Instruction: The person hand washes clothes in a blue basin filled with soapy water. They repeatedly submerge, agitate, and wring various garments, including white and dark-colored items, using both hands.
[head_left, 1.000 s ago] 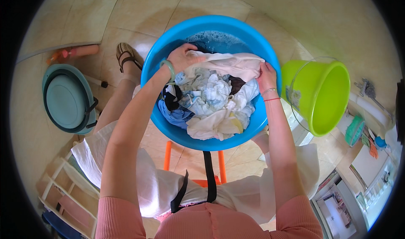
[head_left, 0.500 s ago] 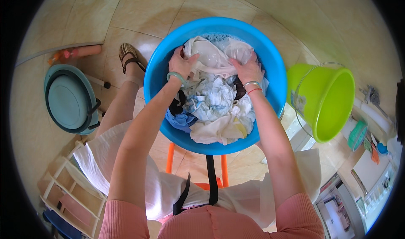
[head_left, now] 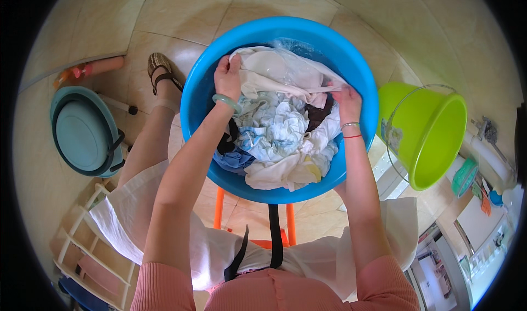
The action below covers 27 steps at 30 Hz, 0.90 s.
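Observation:
A large blue basin (head_left: 189,100) holds wet laundry and soapy water (head_left: 299,46). Across its far part a white garment (head_left: 274,67) is stretched between my two hands. My left hand (head_left: 227,80) grips the garment's left end, and my right hand (head_left: 347,100) pinches its right edge near the basin's right wall. Nearer to me lies a crumpled heap of white and pale blue clothes (head_left: 280,124). Beside the heap are a dark brown cloth (head_left: 318,115), a blue cloth (head_left: 233,160) and a white piece with a yellow patch (head_left: 282,173).
An orange stool (head_left: 219,207) stands below the basin. To the right is a lime green bucket (head_left: 428,135) with a wire handle. Grey-green basins (head_left: 85,134) are at the left, above a white rack (head_left: 93,245). Pink bottles (head_left: 104,66) lie by the wall.
My right hand has moved right and nearer to me, drawing the white garment's edge out. My left hand has shifted slightly left, and the garment is now spread wider.

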### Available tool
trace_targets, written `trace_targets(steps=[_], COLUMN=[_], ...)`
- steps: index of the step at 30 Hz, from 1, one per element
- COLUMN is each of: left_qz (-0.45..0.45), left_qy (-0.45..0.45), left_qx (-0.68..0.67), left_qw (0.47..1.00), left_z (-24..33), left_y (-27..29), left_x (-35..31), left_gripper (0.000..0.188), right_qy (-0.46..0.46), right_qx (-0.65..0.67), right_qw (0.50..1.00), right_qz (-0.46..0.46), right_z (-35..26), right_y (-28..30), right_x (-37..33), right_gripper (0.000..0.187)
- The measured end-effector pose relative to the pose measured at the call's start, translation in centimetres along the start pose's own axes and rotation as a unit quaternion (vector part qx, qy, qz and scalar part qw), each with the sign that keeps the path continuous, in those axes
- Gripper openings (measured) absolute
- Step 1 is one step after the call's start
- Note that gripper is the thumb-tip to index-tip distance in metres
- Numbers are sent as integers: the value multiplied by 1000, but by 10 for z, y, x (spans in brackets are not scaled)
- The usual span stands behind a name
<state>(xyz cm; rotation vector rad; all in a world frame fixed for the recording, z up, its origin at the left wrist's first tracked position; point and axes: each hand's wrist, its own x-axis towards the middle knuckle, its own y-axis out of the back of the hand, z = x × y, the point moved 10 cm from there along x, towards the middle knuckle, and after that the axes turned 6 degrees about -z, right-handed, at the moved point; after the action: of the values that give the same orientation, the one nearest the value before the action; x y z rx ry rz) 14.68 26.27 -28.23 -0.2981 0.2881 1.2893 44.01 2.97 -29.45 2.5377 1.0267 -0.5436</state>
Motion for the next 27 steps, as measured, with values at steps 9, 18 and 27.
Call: trace_targets(steps=[9,18,27], left_qz=[-163,-272,-274], left_qy=[104,142,305], left_qx=[427,307,-421], left_qw=[884,901,809], left_z=[2,-28,11], left_y=[-34,-69,-136], left_x=[2,6,-106], left_gripper=[51,39,37], right_qy=[-96,-55,148], right_qx=[-399,-498,-263], right_qw=[912,862,925], right_qz=[-18,-75,-230], right_z=[11,22,-156], right_y=[-46,-63,-102], right_x=[25,34,-123], right_gripper=[53,41,25])
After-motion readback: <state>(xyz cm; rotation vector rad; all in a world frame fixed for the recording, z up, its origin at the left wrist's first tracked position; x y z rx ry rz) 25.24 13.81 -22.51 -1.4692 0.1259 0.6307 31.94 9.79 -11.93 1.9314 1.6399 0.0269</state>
